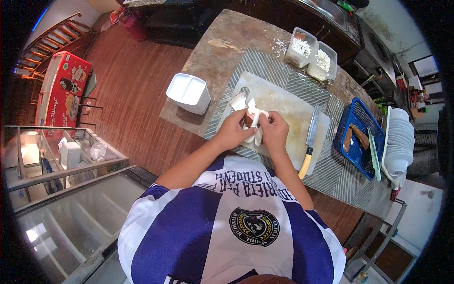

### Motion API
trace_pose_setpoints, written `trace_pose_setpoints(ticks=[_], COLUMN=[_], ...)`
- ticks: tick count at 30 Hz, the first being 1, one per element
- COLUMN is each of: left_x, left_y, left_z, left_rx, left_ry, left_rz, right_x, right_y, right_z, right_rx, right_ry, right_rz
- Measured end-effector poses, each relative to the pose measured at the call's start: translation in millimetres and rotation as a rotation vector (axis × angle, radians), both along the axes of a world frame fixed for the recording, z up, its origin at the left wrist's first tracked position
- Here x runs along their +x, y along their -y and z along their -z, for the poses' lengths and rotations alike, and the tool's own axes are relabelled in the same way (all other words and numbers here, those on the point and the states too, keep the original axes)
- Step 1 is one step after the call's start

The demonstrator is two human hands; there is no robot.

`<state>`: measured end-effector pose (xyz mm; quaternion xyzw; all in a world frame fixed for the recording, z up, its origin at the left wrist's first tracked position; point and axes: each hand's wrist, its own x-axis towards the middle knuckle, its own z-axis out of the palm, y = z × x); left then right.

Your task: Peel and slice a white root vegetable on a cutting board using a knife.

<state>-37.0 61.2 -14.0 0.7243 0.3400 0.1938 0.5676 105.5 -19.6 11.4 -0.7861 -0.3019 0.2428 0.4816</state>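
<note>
Both my hands meet over the near left part of a white cutting board. My left hand and my right hand have their fingers closed on a white-and-brown piece. It looks irregular, with white strips and a reddish-brown patch; its kind cannot be made out, and my fingers cover part of it. A whitish curved piece lies just beyond my left hand, by the board's handle hole. To the right of my right hand, a knife with a pale yellow handle rests across the board's right side, its handle toward me.
Two clear tubs of small white bits stand at the far side, with scattered bits nearby. A white lidded container is at the left table edge. On the right are a blue basket holding brown pieces and stacked white bowls.
</note>
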Motion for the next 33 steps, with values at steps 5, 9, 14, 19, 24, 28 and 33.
trace_pose_setpoints(ticks=[5,9,14,19,24,28,33], left_x=[0,-2,-8,-9,-9,-9,-5], left_y=[0,0,1,2,0,-2,0], left_z=[-7,-12,0,-1,4,9,5], left_rx=[-0.137,-0.098,-0.104,-0.13,-0.202,-0.296,-0.319], left_ry=[0.006,-0.028,0.095,0.127,0.155,0.177,0.239], left_rz=[0.024,0.047,0.062,0.067,0.08,0.084,0.083], right_x=[1,1,0,-6,-5,-2,0], right_y=[0,1,0,-2,-6,-9,-7], right_z=[9,11,3,-2,2,1,4], right_rx=[0.025,0.136,0.07,0.029,0.03,-0.048,-0.036], right_ry=[-0.065,-0.188,-0.166,-0.08,-0.084,-0.073,-0.038], right_rz=[0.012,-0.016,-0.087,-0.087,-0.07,-0.062,-0.051])
